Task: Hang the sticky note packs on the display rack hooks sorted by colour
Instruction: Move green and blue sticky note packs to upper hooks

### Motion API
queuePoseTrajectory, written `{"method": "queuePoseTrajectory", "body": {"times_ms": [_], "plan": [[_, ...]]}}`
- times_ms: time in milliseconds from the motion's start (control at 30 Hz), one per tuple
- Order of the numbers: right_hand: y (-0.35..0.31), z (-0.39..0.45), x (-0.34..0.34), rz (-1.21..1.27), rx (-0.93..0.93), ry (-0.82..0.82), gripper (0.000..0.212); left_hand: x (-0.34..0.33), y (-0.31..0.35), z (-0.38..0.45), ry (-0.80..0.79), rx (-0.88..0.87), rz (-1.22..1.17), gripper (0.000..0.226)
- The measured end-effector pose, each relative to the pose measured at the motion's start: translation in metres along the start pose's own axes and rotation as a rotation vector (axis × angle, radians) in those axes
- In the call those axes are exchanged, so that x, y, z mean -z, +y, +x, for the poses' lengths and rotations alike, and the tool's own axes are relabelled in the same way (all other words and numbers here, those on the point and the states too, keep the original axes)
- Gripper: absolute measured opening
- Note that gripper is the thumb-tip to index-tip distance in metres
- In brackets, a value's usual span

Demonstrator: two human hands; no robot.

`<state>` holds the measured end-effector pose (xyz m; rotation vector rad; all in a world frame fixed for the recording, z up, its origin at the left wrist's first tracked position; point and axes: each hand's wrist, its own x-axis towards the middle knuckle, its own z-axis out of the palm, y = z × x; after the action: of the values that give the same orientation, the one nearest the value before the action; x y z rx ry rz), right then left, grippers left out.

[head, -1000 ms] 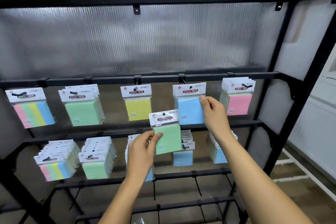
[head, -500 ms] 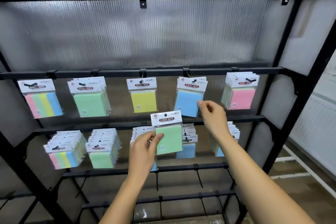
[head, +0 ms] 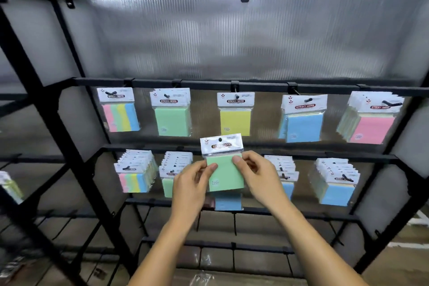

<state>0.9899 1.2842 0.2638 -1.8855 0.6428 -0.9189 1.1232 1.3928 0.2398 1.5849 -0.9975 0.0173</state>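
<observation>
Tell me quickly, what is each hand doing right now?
Left hand: pinches the green sticky note pack at its left edge.
Right hand: pinches the same pack at its right edge.

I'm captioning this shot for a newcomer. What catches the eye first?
Front and centre, the left hand and right hand pinch a green sticky note pack between them. Behind it, the black display rack carries two rows of hanging packs, with a green pack upper left and a pink pack far right.
</observation>
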Motion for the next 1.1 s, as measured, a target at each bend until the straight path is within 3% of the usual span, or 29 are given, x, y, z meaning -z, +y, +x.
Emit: {"method": "queuePoseTrajectory", "body": {"times_ms": [167, 400, 1100], "plan": [[-0.029, 0.015, -0.055, 0.015, 0.107, 0.047, 0.020, 0.056, -0.024, 0.018, 0.033, -0.043, 0.115, 0.019], [-0.072, 0.048, -0.104, 0.069, 0.167, 0.200, 0.025, 0.107, -0.064, 0.040, -0.012, 0.066, 0.134, 0.023], [-0.076, 0.083, -0.143, -0.044, 0.059, 0.360, 0.037, 0.125, -0.114, 0.065, -0.152, 0.001, 0.084, 0.016]]}}
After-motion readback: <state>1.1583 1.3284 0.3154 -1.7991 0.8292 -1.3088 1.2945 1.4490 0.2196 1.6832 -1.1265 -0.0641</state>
